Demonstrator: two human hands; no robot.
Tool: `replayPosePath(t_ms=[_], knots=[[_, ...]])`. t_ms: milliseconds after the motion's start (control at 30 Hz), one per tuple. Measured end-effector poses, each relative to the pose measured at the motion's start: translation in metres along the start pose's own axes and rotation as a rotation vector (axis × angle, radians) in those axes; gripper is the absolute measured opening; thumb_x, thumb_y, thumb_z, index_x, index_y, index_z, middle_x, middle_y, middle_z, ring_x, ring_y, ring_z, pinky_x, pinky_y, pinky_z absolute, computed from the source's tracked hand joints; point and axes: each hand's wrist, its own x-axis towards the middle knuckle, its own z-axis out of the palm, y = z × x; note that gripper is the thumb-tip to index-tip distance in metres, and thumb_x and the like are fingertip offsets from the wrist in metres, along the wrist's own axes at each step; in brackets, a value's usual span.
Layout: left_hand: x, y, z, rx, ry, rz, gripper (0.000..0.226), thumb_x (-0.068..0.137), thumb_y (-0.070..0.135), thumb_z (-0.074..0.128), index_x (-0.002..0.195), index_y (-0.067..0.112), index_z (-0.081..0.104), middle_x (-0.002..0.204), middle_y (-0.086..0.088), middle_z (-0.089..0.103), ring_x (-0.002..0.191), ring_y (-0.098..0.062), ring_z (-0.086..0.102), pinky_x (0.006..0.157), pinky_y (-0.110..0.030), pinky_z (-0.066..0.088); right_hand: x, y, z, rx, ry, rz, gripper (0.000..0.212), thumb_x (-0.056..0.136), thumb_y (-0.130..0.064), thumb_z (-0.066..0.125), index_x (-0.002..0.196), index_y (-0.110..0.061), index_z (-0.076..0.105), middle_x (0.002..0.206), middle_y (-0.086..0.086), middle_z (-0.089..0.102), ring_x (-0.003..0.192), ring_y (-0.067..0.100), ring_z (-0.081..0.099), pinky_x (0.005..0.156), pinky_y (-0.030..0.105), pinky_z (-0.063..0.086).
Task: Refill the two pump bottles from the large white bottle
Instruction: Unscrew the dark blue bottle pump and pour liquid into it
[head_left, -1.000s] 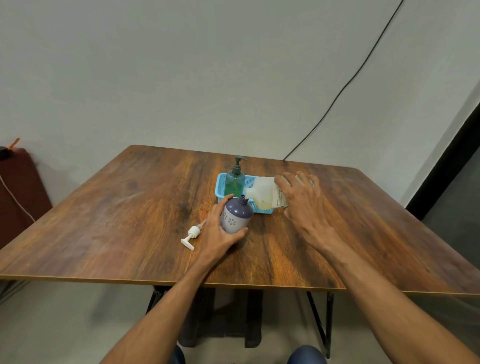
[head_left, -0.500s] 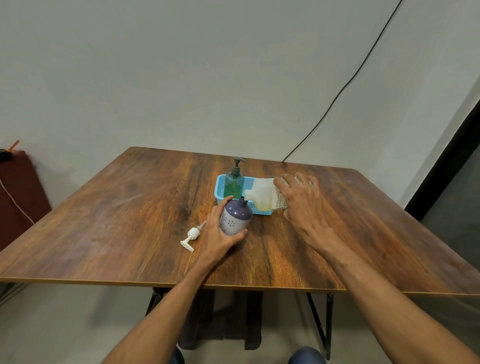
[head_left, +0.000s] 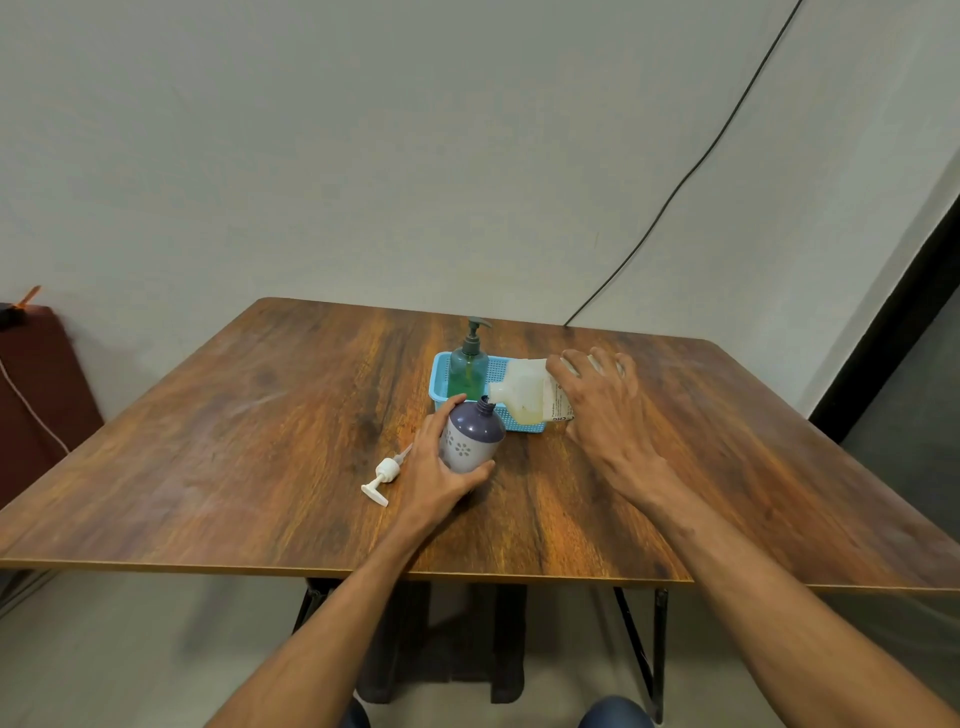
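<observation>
Dark, streaked wood grain covers the table (head_left: 260, 441), on which a blue plastic basket (head_left: 441, 382) with a perforated bottom is set. A clear green pump bottle (head_left: 467, 371) stands upright in the basket's left end. Just in front of the basket, a rounded purple bottle (head_left: 474, 434) with a flower print and an open neck is gripped by the left hand (head_left: 434, 470). The large white bottle (head_left: 530, 397) is held tipped on its side over the basket by the right hand (head_left: 605, 405), its spout pointed at the purple bottle's neck. A white pump head (head_left: 384, 475) lies on the table, left of the purple bottle.
</observation>
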Motion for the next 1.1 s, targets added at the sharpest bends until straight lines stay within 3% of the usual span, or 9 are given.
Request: replayPosePath(t_ms=[300, 733, 1100], knots=[[0.0015, 0.0013, -0.0006, 0.001, -0.006, 0.002, 0.092, 0.071, 0.038, 0.086, 0.149, 0.038, 0.037, 0.142, 0.010, 0.049, 0.128, -0.004, 0.051, 0.107, -0.032, 0.047, 0.0023, -0.0002, -0.0021, -0.010, -0.019, 0.001, 0.068, 0.067, -0.014, 0.085, 0.129, -0.016, 0.056, 0.130, 0.013, 0.060, 0.121, 0.040, 0.052, 0.100, 0.058, 0.036], [0.0006, 0.0011, -0.0015, -0.009, 0.000, -0.011, 0.093, 0.069, 0.044, 0.085, 0.149, 0.039, 0.037, 0.144, 0.011, 0.049, 0.130, -0.009, 0.052, 0.108, -0.050, 0.048, 0.0024, -0.0011, -0.0060, -0.023, -0.036, -0.002, 0.068, 0.067, -0.013, 0.082, 0.130, -0.017, 0.055, 0.133, 0.013, 0.059, 0.122, 0.040, 0.051, 0.100, 0.057, 0.035], [0.0004, 0.0009, -0.0009, -0.014, -0.007, -0.015, 0.093, 0.070, 0.043, 0.085, 0.149, 0.037, 0.037, 0.143, 0.008, 0.051, 0.129, -0.009, 0.053, 0.108, -0.048, 0.049, 0.0029, -0.0019, -0.0058, -0.021, -0.035, 0.001, 0.068, 0.068, -0.017, 0.084, 0.130, -0.017, 0.055, 0.132, 0.013, 0.060, 0.121, 0.040, 0.053, 0.099, 0.058, 0.037]])
